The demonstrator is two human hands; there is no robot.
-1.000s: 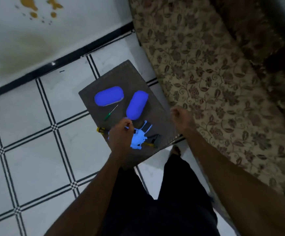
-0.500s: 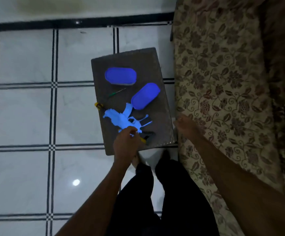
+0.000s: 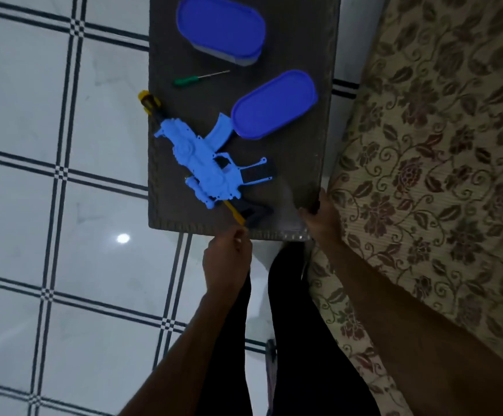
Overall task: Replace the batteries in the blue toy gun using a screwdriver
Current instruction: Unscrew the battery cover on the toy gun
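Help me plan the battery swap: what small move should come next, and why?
Probably reach the left hand forward to the green screwdriver. It lies untouched on the dark table beyond the blue toy gun, and the left hand holds nothing, while the right hand grips the table's near corner.

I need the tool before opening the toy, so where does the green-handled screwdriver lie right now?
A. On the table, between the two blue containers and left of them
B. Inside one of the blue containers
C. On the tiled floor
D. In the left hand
A: the green-handled screwdriver lies loose on the dark table, untouched, beyond the blue toy gun; neither the left hand nor the right hand holds it.
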